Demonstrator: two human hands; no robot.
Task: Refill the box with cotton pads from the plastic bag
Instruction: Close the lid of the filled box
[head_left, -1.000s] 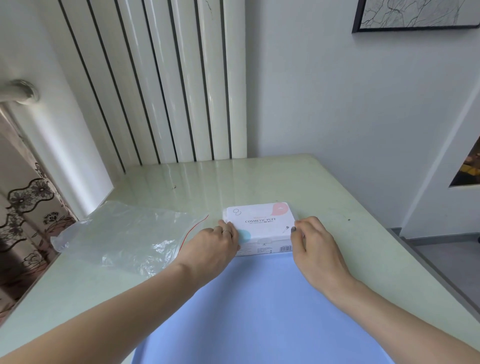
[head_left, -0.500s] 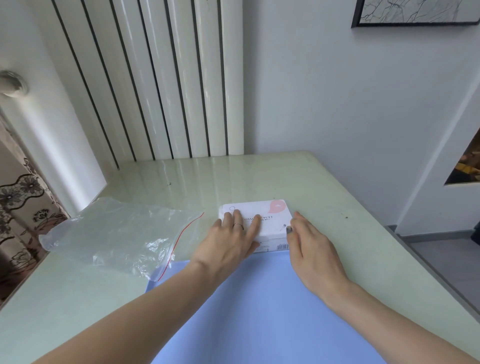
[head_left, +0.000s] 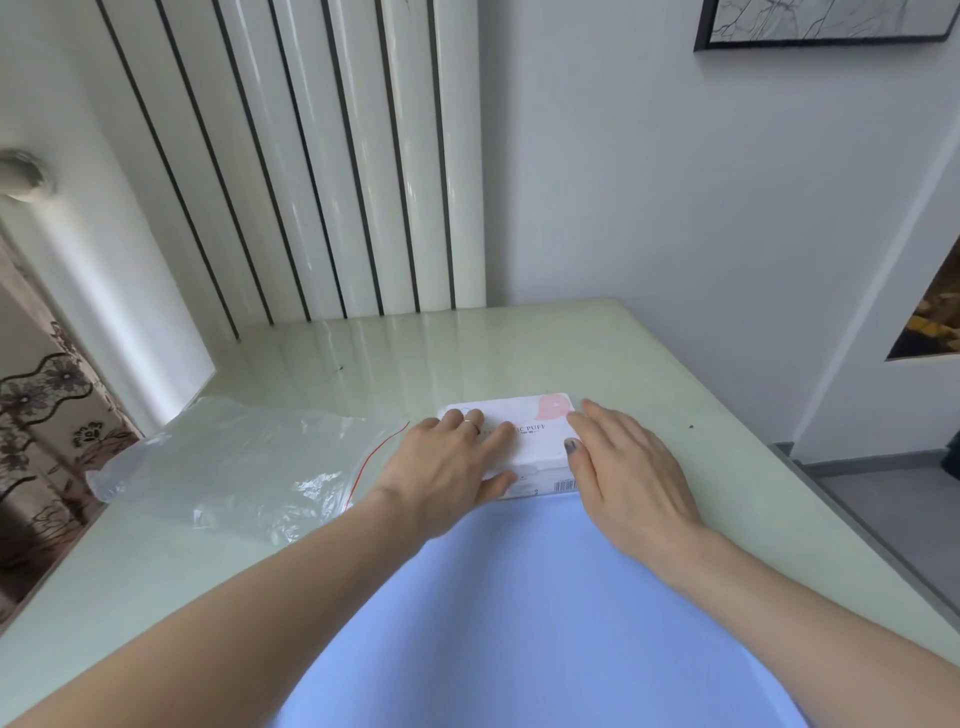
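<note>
A white cotton pad box (head_left: 540, 426) with a pink mark and printed lettering lies flat and closed on the pale green table (head_left: 649, 364). My left hand (head_left: 452, 467) lies flat on the box's lid with straight fingers, thumb along its front edge. At the box's right end rests my right hand (head_left: 628, 462), fingers straight along that side. A clear plastic zip bag (head_left: 239, 462) with a red seal line lies crumpled to the left of the box, apart from both hands. No pads show inside the bag.
A blue cloth (head_left: 519, 623) covers the table's near part in front of the box. Behind the table stands a white ribbed radiator (head_left: 322, 156). The table's right edge (head_left: 831, 499) drops to a grey floor. A patterned curtain (head_left: 36, 415) hangs at the left.
My left hand moved from the box's left end up onto its lid and now lies flat there. My right hand stayed at the box's right end.
</note>
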